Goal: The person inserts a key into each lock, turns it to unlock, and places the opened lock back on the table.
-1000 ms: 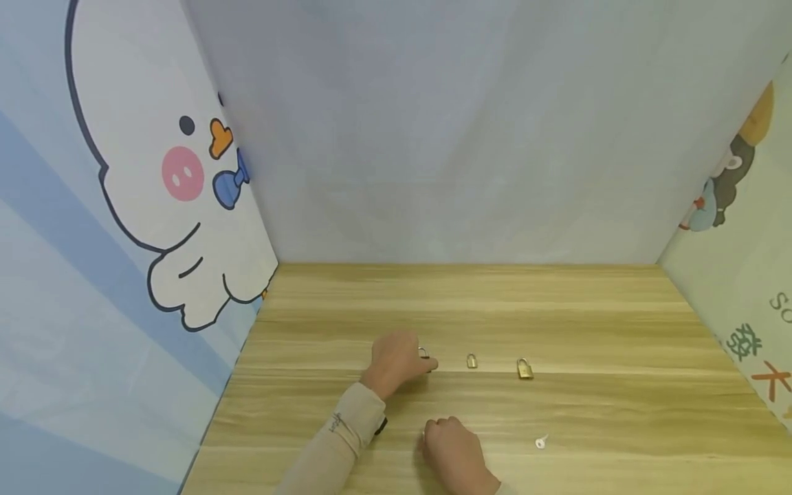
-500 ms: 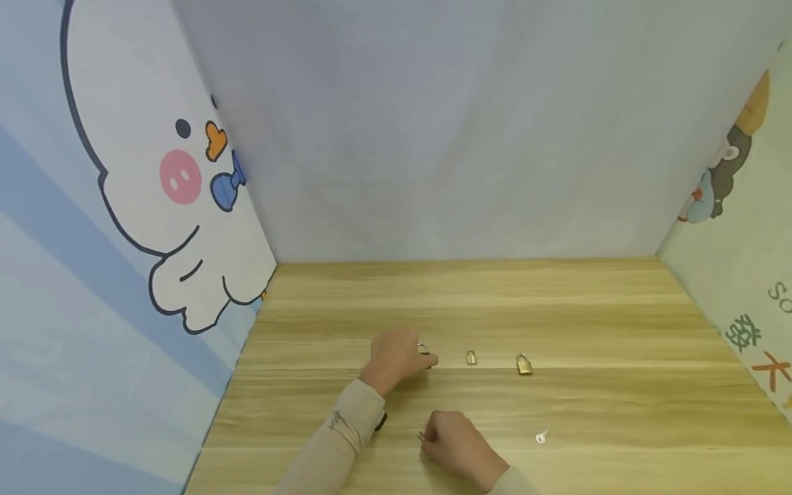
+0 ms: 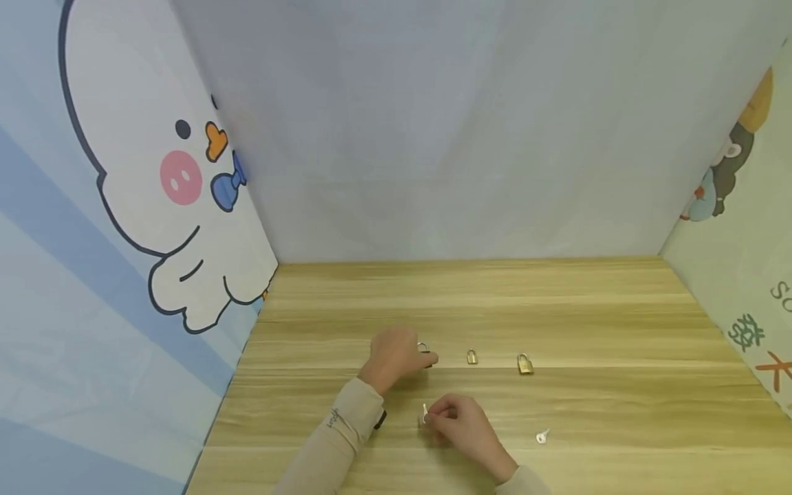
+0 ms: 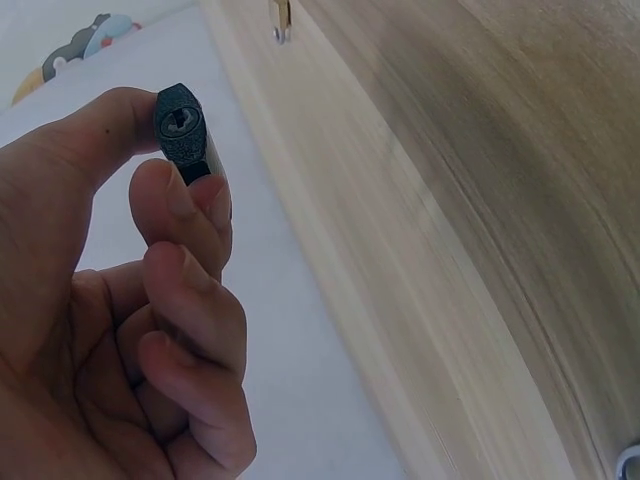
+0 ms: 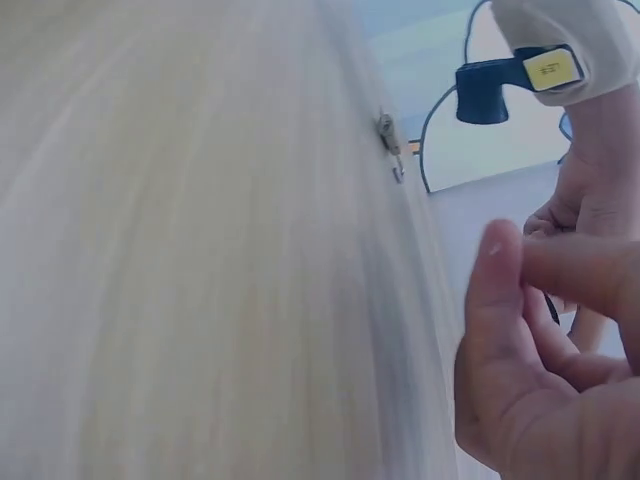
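My left hand holds a dark padlock between thumb and fingers, its keyhole end facing the left wrist camera. In the head view only the padlock's shackle and part of its dark body show past the hand. Nearer the front, my right hand pinches a small silver key between thumb and forefinger, blade pointing up. The fingers hide that key in the right wrist view. There, a metal key lies on the table beyond the fingertips.
A small brass padlock and a larger brass padlock lie on the wooden table to the right of the left hand. Another silver key lies right of the right hand. Cloth walls border the table.
My right hand has risen from the table and moved slightly forward, turning so that the pinched key shows. My left hand keeps hold of the dark padlock in nearly the same place.
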Tool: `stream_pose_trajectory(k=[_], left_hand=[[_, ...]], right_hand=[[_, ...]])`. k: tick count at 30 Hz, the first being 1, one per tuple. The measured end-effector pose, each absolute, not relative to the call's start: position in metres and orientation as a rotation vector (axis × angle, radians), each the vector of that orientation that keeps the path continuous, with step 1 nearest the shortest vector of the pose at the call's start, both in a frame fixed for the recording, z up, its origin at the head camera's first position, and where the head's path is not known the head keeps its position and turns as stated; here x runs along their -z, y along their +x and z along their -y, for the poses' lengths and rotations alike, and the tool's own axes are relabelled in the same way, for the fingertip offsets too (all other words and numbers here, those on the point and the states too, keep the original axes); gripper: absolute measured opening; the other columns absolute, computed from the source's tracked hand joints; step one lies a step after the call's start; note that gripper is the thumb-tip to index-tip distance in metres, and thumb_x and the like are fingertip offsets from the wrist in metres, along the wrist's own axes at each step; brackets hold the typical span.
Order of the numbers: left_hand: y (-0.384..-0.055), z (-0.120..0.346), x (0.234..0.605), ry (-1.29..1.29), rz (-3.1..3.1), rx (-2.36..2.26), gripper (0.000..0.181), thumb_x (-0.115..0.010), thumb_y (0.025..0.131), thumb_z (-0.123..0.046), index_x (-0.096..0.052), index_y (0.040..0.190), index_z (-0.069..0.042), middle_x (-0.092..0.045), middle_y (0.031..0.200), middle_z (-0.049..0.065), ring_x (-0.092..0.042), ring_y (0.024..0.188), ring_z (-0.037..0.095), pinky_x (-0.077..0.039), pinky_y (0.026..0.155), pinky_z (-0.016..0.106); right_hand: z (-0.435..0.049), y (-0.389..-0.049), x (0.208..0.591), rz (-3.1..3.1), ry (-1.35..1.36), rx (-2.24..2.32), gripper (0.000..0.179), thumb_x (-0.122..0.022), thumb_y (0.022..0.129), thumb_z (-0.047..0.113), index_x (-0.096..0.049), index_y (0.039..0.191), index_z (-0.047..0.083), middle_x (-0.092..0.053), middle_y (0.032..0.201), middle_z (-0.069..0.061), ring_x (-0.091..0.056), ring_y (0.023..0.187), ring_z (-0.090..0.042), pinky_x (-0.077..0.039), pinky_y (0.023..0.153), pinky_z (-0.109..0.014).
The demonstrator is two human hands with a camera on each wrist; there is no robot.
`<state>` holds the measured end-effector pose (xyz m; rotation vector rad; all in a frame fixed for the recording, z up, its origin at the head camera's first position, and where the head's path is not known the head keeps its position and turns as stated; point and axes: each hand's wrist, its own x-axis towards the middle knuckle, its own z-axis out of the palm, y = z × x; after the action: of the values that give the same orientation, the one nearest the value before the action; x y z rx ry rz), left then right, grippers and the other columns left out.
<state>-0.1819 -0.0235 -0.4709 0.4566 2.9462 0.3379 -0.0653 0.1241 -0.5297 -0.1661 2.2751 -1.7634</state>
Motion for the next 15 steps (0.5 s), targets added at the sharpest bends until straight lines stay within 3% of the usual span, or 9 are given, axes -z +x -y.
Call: stream_pose_trajectory(k=[15], left_hand=[[-0.179,0.024,0.467,0.491,-2.921,-0.404,0.058,-0.072,0.080,-0.049,-0.031,0.052,-0.019,-0.019,0.045,-0.010,-0.015,0.043,0.005,-0.016,0.039,0.022]], right_hand=[[-0.124,-0.085,0.524,-2.178,0.022,2.033,0.021,-0.068,0.095,0.014,-0.067,0.102,-0.006,-0.070,0.097,-0.020,-0.069,0.076,-0.028,-0.057,0.071,-0.031]])
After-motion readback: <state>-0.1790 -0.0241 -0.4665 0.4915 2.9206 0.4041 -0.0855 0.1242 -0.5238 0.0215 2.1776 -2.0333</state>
